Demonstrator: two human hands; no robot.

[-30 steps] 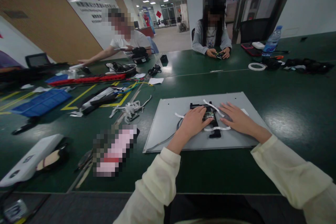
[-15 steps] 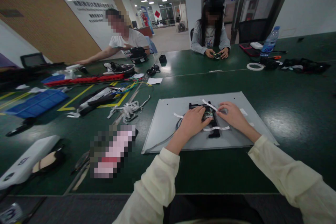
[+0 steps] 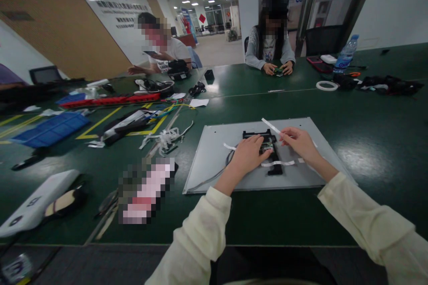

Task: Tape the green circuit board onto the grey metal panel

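A grey-white panel (image 3: pixel 207 160) lies on the table in front of me. On it sits a black plastic frame (image 3: pixel 276 169) with what looks like a small circuit board (image 3: pixel 267 143) in its middle. My left hand (image 3: pixel 248 153) lies over the frame's left side, fingers stretched out and thumb apart, partly hiding it. Between thumb and fingers, my right hand (image 3: pixel 297 142) pinches a strip of white tape (image 3: pixel 269 125), its free end pointing up and left above the frame. Another tape strip (image 3: pixel 277 164) crosses the frame's lower part. A grey cable (image 3: pixel 210 180) runs from the frame's left.
Shredded white strips (image 3: pixel 165 140), a pixelated pink item (image 3: pixel 150 191) and a white device (image 3: pixel 40 202) lie to the left. Farther back are a blue tray (image 3: pixel 50 129), a tape roll (image 3: pixel 327 86) and a water bottle (image 3: pixel 346 55). Two people sit across the table.
My right hand has moved slightly right, lifting the tape strip's end up from the frame. My left hand stays put. The person at the far left has drawn an arm back.
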